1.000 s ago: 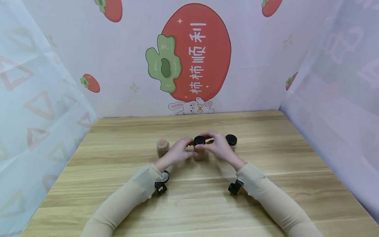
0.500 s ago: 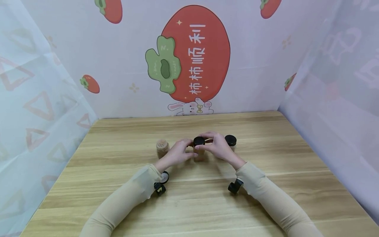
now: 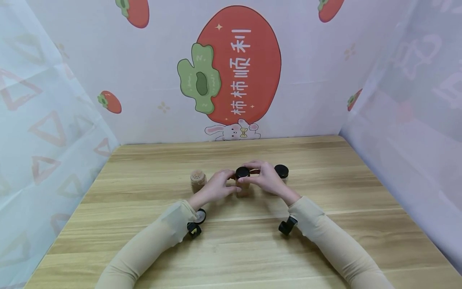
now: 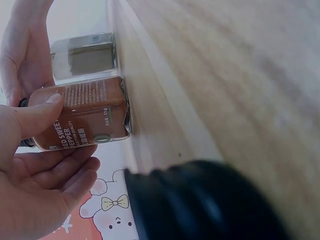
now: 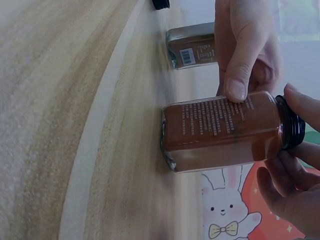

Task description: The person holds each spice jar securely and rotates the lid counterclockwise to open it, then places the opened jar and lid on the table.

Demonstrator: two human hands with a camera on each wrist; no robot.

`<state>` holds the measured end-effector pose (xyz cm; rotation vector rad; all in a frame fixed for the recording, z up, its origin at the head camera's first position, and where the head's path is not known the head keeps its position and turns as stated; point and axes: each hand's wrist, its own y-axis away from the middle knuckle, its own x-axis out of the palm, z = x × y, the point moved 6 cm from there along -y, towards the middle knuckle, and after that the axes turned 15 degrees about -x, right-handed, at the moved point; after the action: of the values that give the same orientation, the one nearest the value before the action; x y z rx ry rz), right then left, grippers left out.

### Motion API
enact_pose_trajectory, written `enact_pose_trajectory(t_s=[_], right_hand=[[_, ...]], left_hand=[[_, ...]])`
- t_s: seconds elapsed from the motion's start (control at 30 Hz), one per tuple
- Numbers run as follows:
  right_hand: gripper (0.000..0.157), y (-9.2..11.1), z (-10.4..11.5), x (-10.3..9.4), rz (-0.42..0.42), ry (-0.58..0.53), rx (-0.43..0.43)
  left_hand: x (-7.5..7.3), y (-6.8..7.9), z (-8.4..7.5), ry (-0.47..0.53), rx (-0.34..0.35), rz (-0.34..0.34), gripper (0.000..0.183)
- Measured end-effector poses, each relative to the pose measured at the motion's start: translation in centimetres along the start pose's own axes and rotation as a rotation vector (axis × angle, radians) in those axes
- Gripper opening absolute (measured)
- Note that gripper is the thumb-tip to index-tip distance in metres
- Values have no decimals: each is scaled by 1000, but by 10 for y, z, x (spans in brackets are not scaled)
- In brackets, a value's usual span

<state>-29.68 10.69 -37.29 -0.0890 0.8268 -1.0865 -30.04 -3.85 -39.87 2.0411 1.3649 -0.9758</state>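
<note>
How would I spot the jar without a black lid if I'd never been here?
On the wooden table, in front of the big red fruit print, three jars form a row. Yours is the leftmost jar, just left of the left hand. Its pale top shows small holes, while its two neighbours wear black lids.

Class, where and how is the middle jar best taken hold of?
Grip the middle jar by its flat-sided glass body, below the black lid, probably from the left: it stands upright, the left hand already grips there, and the right hand occupies the lid from the right.
</note>
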Motion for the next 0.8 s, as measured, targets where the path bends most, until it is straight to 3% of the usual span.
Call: enact_pose_trajectory(t_s=[0.2, 0.5, 0.8], right_hand=[[42, -1, -6, 1, 46, -72, 29], [42, -3, -4, 1, 124, -79, 7], [44, -1, -5, 1, 115, -96, 33]], left_hand=[[0, 0, 0, 4, -2, 9, 38], [1, 0, 2, 13, -32, 16, 38], [0, 0, 3, 24, -35, 1, 37]])
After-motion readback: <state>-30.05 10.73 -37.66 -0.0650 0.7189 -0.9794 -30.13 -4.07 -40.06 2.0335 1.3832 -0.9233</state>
